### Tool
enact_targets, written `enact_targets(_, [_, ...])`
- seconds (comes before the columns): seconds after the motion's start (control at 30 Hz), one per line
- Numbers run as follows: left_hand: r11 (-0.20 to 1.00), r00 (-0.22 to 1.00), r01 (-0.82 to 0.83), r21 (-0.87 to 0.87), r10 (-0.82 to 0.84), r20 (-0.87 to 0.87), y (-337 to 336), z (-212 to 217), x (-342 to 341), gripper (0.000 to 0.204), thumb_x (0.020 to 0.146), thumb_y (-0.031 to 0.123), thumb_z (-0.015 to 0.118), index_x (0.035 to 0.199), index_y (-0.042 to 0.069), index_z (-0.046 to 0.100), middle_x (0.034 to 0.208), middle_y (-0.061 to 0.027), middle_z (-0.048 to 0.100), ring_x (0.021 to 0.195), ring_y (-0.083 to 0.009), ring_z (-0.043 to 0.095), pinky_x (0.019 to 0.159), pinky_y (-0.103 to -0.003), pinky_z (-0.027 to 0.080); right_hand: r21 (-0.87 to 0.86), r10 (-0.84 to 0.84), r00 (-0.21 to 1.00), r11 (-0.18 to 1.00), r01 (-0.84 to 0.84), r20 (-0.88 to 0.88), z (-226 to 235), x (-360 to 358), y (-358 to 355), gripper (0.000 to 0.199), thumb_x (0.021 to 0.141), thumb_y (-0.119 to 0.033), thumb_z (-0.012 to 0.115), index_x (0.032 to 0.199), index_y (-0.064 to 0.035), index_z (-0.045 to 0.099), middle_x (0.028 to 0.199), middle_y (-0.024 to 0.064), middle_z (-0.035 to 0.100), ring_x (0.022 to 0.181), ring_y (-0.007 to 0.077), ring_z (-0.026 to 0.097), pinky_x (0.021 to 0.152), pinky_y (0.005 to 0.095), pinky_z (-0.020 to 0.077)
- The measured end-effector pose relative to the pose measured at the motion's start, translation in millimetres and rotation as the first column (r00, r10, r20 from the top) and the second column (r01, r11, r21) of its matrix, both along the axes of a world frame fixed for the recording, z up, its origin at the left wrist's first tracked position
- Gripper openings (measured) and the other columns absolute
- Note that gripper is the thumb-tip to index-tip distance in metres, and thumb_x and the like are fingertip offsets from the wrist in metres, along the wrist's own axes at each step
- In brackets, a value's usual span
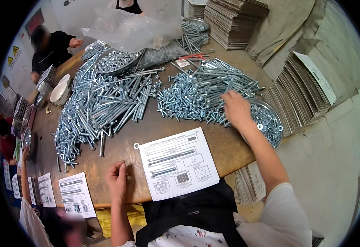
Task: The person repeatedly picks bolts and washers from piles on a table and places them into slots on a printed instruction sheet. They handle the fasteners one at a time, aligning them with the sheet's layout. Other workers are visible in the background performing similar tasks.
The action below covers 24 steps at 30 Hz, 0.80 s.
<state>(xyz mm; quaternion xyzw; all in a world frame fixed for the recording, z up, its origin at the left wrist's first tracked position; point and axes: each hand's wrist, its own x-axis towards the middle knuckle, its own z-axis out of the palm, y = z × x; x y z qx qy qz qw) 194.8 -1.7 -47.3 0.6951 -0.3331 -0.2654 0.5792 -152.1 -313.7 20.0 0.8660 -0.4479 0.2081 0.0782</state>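
My right hand reaches over the right-hand pile of bolts, its fingers closed together on what looks like a bolt. Short bolts lie in front of and beside it, with long bolts behind. Near the table's front edge rests my left hand, fingers curled in; whatever they may hold is hidden. Beside it lies a stack of printed sheets with drawings of bolts, washers and nuts. A lone washer sits at the sheets' upper left corner. Right of my right wrist is a round metal tray of washers.
A large pile of bolts covers the table's left middle. Behind it are a tray of nuts and clear plastic bags. Cardboard stacks stand at right. A co-worker in black works at far left; others sit along that side.
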Motion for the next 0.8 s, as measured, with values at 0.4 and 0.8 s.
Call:
enact_targets(0.4, [0.999,0.983,-0.017,0.038,0.009,0.185,-0.1,-16.0,1.5,0.018,0.095,0.012,0.062,0.106,-0.001,0.068,0.086,-0.0056,0.07,0.077,-0.0096,0.061,0.071,-0.025,0.049,-0.071,0.264,0.895,0.949,-0.308,-0.36,-17.2,-32.7,-108.7,0.008,0.083,-0.006,0.055,0.088,-0.0074,0.06,0.086,0.0126,0.061,0.079,0.0339,0.065,0.067,0.045,0.0522])
enact_targets(0.8, [0.992,0.974,0.121,0.027,-0.113,-0.195,-31.5,26.9,-4.4,0.024,0.096,0.014,0.062,0.113,0.0,0.068,0.094,-0.0041,0.069,0.083,-0.009,0.06,0.073,-0.024,0.05,0.294,-0.122,0.32,0.767,-0.571,0.94,34.6,57.7,87.1,0.012,0.095,0.0,0.054,0.107,-0.0016,0.052,0.097,0.0153,0.07,0.076,0.0152,0.068,0.064,0.0218,0.0532])
